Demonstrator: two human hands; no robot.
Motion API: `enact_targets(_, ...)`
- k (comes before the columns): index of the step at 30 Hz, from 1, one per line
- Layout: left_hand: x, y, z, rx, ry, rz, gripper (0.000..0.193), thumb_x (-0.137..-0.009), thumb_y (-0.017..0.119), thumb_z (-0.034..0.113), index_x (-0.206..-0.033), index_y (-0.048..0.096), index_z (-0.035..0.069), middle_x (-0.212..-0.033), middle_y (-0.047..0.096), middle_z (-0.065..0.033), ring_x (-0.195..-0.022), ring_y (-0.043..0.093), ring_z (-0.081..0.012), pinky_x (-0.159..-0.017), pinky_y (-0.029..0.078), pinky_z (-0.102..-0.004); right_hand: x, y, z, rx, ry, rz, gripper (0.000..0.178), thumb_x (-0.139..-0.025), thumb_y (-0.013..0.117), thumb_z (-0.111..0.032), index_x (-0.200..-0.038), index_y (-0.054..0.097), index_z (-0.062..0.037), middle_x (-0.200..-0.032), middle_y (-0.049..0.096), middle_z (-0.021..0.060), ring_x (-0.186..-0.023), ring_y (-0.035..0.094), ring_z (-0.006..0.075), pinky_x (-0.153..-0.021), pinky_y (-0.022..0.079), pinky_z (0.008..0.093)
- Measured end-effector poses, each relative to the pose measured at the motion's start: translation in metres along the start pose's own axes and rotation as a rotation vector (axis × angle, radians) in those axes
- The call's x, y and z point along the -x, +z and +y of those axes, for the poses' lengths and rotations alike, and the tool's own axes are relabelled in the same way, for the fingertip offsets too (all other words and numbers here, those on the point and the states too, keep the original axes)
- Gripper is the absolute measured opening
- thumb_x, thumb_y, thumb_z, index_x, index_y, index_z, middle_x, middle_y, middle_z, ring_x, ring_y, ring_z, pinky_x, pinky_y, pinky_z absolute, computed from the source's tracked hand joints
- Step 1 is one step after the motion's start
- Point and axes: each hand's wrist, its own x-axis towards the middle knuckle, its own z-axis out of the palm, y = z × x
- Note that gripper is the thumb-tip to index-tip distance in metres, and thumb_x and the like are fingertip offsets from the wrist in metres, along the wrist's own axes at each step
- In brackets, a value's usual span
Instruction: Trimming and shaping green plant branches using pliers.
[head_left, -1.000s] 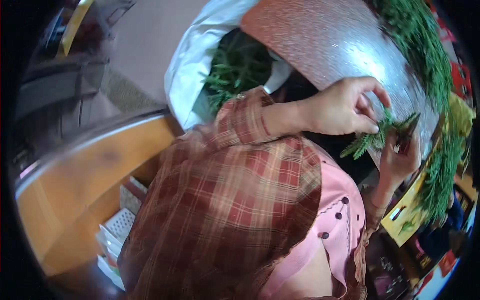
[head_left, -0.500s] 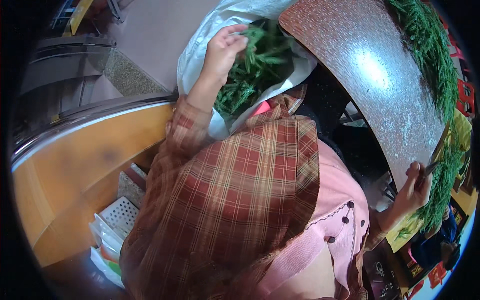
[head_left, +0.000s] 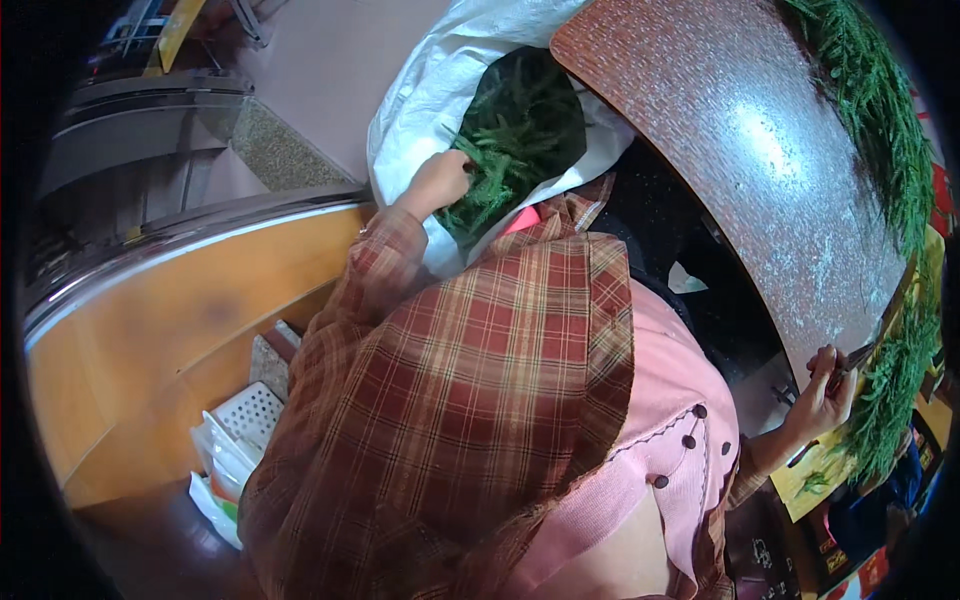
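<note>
My left hand (head_left: pixel 443 182) is at the near left rim of a white sack, its fingers curled and closed on one of the green artificial pine sprigs (head_left: pixel 510 140) heaped inside. The fingertips are partly hidden among the needles. Over by the table's near right end, my right hand (head_left: pixel 828 395) is closed round a slim dark metal tool (head_left: pixel 860 355). Its tip points toward the green garland (head_left: pixel 893 385); whether it is pliers or scissors I cannot tell.
The white sack (head_left: pixel 415 95) stands open against the brown table (head_left: pixel 680 70). More garland (head_left: pixel 868 110) runs along the table's far edge. A curved wooden panel (head_left: pixel 200 270) is at left, with a perforated white basket (head_left: pixel 250 412) below. A yellow board (head_left: pixel 800 490) with green scraps lies at right.
My left hand has come down from above the sack's opening to its near left rim, among the sprigs. My right hand has barely shifted, still holding the tool.
</note>
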Motion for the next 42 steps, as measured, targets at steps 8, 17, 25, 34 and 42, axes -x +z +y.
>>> enact_targets(8, 0.02, -0.004, -0.009, -0.215, -0.074, 0.494, 0.024, -0.077, 0.059, 0.009, -0.098, 0.068, 0.006, -0.094, 0.066, -0.0202, -0.088, 0.064, -0.0396, -0.079, 0.05, -0.0495, -0.026, -0.01, 0.035, 0.058, -0.003, 0.017, 0.012, -0.091, 0.066, -0.009, -0.093, 0.065, 0.0035, -0.072, 0.06, 0.0028, -0.066, 0.054, 0.0093, -0.061, 0.044, 0.0233)
enact_targets(17, 0.007, -0.069, -0.004, -0.348, 0.026, 0.822, 0.046, -0.076, 0.056, 0.0, -0.121, 0.053, 0.005, -0.104, 0.058, -0.0254, -0.101, 0.054, -0.0439, -0.089, 0.042, -0.0511, -0.055, -0.009, 0.059, 0.081, -0.053, -0.13, 0.013, -0.09, 0.067, -0.01, -0.091, 0.064, 0.0031, -0.075, 0.061, 0.003, -0.068, 0.052, 0.0107, -0.062, 0.045, 0.025)
enact_targets(25, -0.034, -0.052, 0.047, -0.11, 0.074, 0.621, 0.034, -0.087, 0.068, 0.025, -0.109, 0.062, 0.0, -0.102, 0.065, -0.0196, -0.097, 0.061, -0.036, -0.087, 0.046, -0.0419, -0.049, -0.014, 0.039, 0.191, -0.07, 0.018, 0.007, -0.085, 0.065, 0.003, -0.09, 0.061, 0.0044, -0.074, 0.056, 0.0061, -0.065, 0.049, 0.0112, -0.059, 0.042, 0.0243)
enact_targets(34, -0.016, 0.009, 0.035, -0.385, 0.182, 0.524, 0.033, -0.079, 0.06, 0.008, -0.111, 0.057, 0.002, -0.106, 0.06, -0.0165, -0.103, 0.055, -0.0378, -0.087, 0.043, -0.0478, -0.053, -0.059, 0.047, 0.527, -0.085, 0.049, 0.02, -0.075, 0.07, -0.002, -0.093, 0.061, -0.0008, -0.086, 0.06, 0.0133, -0.079, 0.059, 0.0312, -0.068, 0.047, 0.0368)
enact_targets(42, -0.031, -0.022, -0.043, -0.16, -0.204, 0.205, 0.034, -0.087, 0.054, 0.018, -0.116, 0.057, 0.002, -0.116, 0.06, -0.0258, -0.108, 0.055, -0.0445, -0.092, 0.043, -0.0465, -0.059, -0.038, 0.037, 0.706, -0.147, 0.073, 0.027, -0.071, 0.075, -0.011, -0.093, 0.06, -0.0045, -0.089, 0.061, 0.0104, -0.084, 0.059, 0.0298, -0.075, 0.049, 0.0389)
